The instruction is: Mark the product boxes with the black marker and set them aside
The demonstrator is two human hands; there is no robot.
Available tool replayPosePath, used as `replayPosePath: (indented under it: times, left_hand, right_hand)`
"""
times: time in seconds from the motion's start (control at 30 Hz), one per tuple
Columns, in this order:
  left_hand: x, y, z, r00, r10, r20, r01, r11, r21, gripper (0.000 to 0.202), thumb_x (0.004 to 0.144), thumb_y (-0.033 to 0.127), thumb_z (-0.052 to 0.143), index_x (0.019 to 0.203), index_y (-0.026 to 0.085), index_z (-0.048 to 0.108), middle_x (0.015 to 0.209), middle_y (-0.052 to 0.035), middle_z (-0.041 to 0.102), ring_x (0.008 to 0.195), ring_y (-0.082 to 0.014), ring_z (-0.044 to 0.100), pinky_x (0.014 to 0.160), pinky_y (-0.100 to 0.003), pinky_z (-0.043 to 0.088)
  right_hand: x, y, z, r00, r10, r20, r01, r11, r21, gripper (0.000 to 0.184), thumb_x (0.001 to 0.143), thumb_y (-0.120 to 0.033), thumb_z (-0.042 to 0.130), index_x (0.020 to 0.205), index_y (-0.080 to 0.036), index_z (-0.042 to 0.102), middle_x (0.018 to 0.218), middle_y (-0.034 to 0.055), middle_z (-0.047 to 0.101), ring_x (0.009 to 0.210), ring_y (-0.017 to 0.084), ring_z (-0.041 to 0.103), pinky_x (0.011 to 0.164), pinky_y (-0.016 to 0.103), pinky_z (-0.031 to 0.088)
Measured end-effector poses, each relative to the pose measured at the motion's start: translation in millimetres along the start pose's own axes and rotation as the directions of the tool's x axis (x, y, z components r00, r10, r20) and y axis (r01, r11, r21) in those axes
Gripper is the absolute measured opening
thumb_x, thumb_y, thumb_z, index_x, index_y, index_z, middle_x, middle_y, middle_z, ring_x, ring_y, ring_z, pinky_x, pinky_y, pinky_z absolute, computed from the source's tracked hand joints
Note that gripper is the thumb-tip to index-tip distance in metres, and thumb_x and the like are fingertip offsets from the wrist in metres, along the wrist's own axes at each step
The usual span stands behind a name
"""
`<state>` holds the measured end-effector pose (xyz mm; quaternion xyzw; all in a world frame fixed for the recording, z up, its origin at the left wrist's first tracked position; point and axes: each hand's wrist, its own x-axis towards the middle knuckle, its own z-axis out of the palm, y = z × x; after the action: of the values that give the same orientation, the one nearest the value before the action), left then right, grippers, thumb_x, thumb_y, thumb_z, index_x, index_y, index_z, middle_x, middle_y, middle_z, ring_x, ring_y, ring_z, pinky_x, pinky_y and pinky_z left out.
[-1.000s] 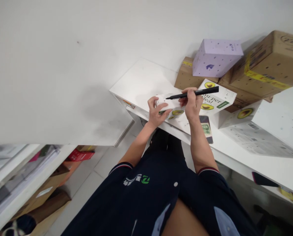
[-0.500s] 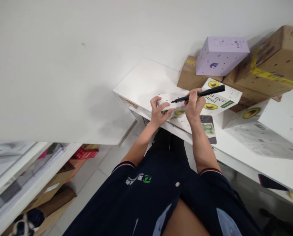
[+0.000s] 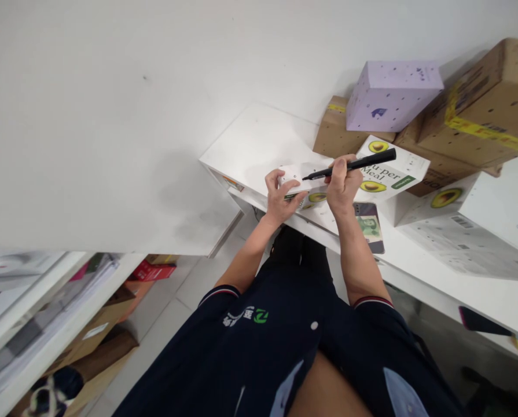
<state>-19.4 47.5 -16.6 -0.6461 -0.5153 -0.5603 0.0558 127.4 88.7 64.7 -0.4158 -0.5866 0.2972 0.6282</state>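
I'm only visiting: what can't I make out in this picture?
In the head view:
Part of the small box: behind the left hand.
Middle of the pen: behind the right hand.
Whether the pen's tip touches the box: too small.
Far end of the cardboard box: cut off by the right edge.
Shirt lettering: blurred.

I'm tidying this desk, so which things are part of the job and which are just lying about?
Apparently in use:
black marker (right fingers);
small white box (left fingers).

Seemingly lying about:
lilac box;
Meal box;
phone;
taped cardboard box.
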Motion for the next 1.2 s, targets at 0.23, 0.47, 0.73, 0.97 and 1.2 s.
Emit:
replayPosePath:
  times: [0.23,0.47,0.73,0.97,1.2]
  left_hand:
    - [0,0,0.2,1.0,0.019,-0.009,-0.019,1.0,0.009,0.034,0.089,0.054,0.063,0.097,0.021,0.063,0.12,-0.0098,0.037,0.12,-0.0243,0.046,0.104,-0.045,0.049]
    - [2,1,-0.2,0.996,0.067,-0.051,-0.067,0.998,0.007,0.033,0.09,0.053,0.062,0.099,0.021,0.061,0.12,-0.0099,0.037,0.12,-0.0236,0.048,0.102,-0.043,0.05]
    - [1,0,-0.2,0.999,0.026,-0.028,-0.027,1.0,-0.016,0.036,0.087,0.056,0.065,0.099,0.022,0.06,0.12,-0.0101,0.038,0.12,-0.0254,0.048,0.101,-0.045,0.05]
    - [2,3,0.5,0.994,0.077,-0.071,-0.081,0.996,-0.041,0.029,0.091,0.049,0.062,0.102,0.022,0.06,0.12,-0.0101,0.038,0.121,-0.0243,0.047,0.104,-0.045,0.049]
    - [0,1,0.4,0.998,0.051,-0.029,-0.05,0.998,0.034,0.033,0.09,0.053,0.062,0.099,0.021,0.061,0.119,-0.011,0.039,0.122,-0.0244,0.046,0.105,-0.045,0.05]
  right_hand:
    - [0,2,-1,0.999,0.018,0.027,-0.019,0.999,0.049,0.044,0.094,-0.061,0.048,0.074,-0.023,0.052,0.054,-0.0072,0.043,0.049,0.01,0.051,0.052,0.023,0.045]
    - [-4,-7,-13,0.924,0.159,-0.349,-0.091,0.975,0.203,0.039,0.095,-0.06,0.039,0.078,-0.026,0.044,0.05,-0.0092,0.034,0.033,0.009,0.033,0.033,0.021,0.022]
    - [-45,40,-82,0.988,0.03,-0.149,-0.082,0.931,-0.356,0.027,0.094,-0.044,0.047,0.105,-0.022,0.059,0.082,0.0019,0.063,0.06,0.015,0.056,0.056,0.029,0.048]
    - [-60,70,-89,0.743,0.382,0.549,0.424,0.366,-0.828,0.062,0.083,-0.005,0.044,0.144,-0.02,0.051,0.133,0.0179,0.054,0.112,0.031,0.046,0.09,0.043,0.042]
    - [-56,79,-81,0.774,0.397,0.493,0.408,0.282,-0.868,0.057,0.093,-0.015,0.041,0.15,-0.025,0.046,0.139,0.0169,0.052,0.118,0.034,0.04,0.093,0.046,0.038]
